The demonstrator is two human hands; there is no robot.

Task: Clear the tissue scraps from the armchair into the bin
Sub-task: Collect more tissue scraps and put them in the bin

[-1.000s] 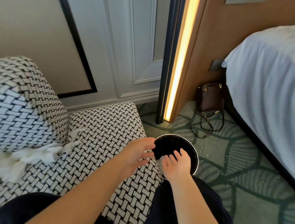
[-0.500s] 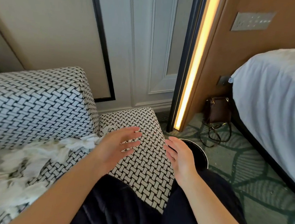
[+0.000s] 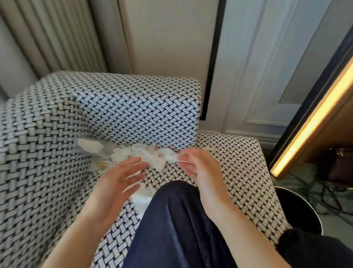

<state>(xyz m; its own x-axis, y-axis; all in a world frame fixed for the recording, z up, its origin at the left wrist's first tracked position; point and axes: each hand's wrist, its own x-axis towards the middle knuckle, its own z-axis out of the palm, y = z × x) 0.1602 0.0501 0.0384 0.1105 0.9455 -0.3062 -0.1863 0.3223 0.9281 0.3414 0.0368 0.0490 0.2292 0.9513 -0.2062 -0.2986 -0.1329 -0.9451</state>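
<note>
Tissue scraps [image 3: 140, 154]: white, crumpled and torn into soft, ragged pieces. They lie in a loose row along the crease where the seat meets the backrest, and a few more lie nearer on the seat beside the knee.
Armchair [image 3: 131, 109]: covered in a black-and-white basket-weave fabric. The backrest is on the far side, an arm rises at the left, and the seat runs out to the right.
Left hand [image 3: 117, 180]: fingers spread and straight, palm turned to the right. It is over the near part of the scraps and has hold of nothing.
Right hand [image 3: 202, 174]: fingers loosely bent, palm turned to the left. The fingertips [image 3: 183, 155] are at the right end of the row of scraps. Blur hides whether they touch it, and no grip shows.
Bin [image 3: 300, 209]: round and black with a pale rim. It stands on the green carpet [image 3: 346, 223], just beside the seat's right near corner.
Leg [image 3: 174, 229]: in dark trousers, the knee resting on the seat between the two forearms.
Handbag [image 3: 346, 166]: brown with metal fittings, on the floor to the far right beneath a lit strip [image 3: 320, 115].
Curtain [image 3: 42, 28]: pale pleats at the far left.
Hard to see: some scraps are covered by the left hand and the knee. The bin's near side is cut off by the seat and a dark trouser leg. The handbag runs off the right edge. The armchair's left arm is smeared by motion blur.
</note>
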